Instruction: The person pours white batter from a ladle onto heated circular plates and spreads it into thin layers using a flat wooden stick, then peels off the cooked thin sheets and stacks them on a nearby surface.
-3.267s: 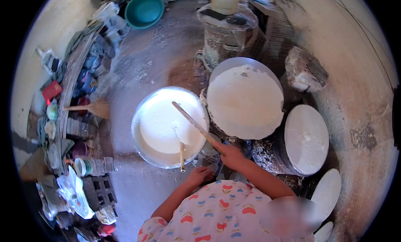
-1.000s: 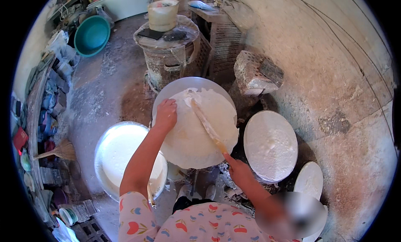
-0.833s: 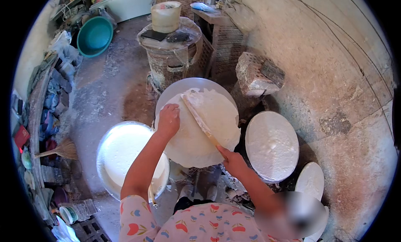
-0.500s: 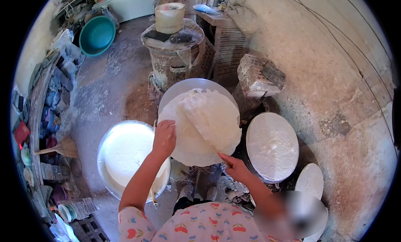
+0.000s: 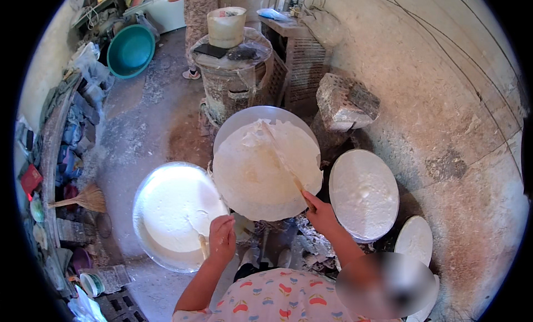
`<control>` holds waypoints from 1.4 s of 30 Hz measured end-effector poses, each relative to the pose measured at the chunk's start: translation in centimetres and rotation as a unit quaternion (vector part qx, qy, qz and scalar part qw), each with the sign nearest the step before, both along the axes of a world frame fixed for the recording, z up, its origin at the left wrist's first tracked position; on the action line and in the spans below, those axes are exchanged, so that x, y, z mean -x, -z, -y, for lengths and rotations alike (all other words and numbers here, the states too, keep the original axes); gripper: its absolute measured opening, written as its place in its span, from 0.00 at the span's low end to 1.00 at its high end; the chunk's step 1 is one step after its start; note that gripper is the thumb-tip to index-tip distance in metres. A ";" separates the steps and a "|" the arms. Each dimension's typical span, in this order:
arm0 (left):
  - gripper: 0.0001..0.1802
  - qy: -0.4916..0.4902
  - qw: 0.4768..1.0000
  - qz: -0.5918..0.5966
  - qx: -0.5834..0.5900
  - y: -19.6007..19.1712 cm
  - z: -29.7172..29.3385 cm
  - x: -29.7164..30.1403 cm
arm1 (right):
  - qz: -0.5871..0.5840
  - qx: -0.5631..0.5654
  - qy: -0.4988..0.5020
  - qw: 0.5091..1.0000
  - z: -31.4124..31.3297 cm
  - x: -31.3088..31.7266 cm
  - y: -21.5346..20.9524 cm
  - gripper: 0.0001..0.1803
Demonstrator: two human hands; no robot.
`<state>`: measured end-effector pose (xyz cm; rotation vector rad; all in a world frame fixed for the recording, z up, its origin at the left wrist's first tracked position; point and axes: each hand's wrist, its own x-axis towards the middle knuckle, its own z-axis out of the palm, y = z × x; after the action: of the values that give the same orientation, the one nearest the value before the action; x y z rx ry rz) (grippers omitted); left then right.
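A thin pale sheet (image 5: 252,177) lies on the round hot plate (image 5: 244,119) in front of me. My right hand (image 5: 321,213) grips a long thin stick (image 5: 284,167) that runs up across the sheet toward its far edge. My left hand (image 5: 222,237) is down at the near rim of a wide metal basin (image 5: 139,211) of white batter (image 5: 172,205), its fingers closed around the wooden handle of a ladle (image 5: 202,245) that dips into the batter.
Two round white discs (image 5: 363,194) (image 5: 416,238) lie to the right by the rough wall. A stone block (image 5: 344,102) sits behind them. Beyond the plate stands a drum carrying a bucket (image 5: 227,27). A green tub (image 5: 130,50), a broom (image 5: 83,198) and a standing person (image 5: 194,11) are further off.
My left hand has left the sheet and come back down to the basin, closing on the ladle handle. The stick in my right hand has shifted rightward across the sheet.
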<state>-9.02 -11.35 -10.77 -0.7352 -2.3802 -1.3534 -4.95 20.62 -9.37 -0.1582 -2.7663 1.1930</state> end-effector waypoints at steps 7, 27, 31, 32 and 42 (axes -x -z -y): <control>0.12 0.002 1.000 0.024 0.017 1.7 0.6 -2.4 | 0.144 -0.284 0.005 0.948 2.1 1.7 -2.1 0.36; 0.13 -0.038 0.998 0.055 -0.005 3.2 2.6 -5.2 | 0.175 -0.324 0.010 0.930 4.0 3.9 -1.9 0.30; 0.12 -0.055 0.997 0.062 -0.001 3.5 3.4 -5.8 | 0.210 -0.313 0.006 0.926 4.4 3.1 -3.0 0.30; 0.12 -0.058 0.996 0.068 -0.003 3.6 3.6 -6.0 | 0.207 -0.311 0.008 0.928 4.3 2.9 -3.0 0.30; 0.09 -0.056 0.995 0.080 -0.022 4.8 3.6 -7.1 | 0.225 -0.298 0.034 0.927 4.5 2.2 -3.9 0.31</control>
<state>-1.92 -15.00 -15.59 -0.4896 -2.4628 -1.4617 -7.13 16.17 -5.45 -0.5090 -3.3311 0.2704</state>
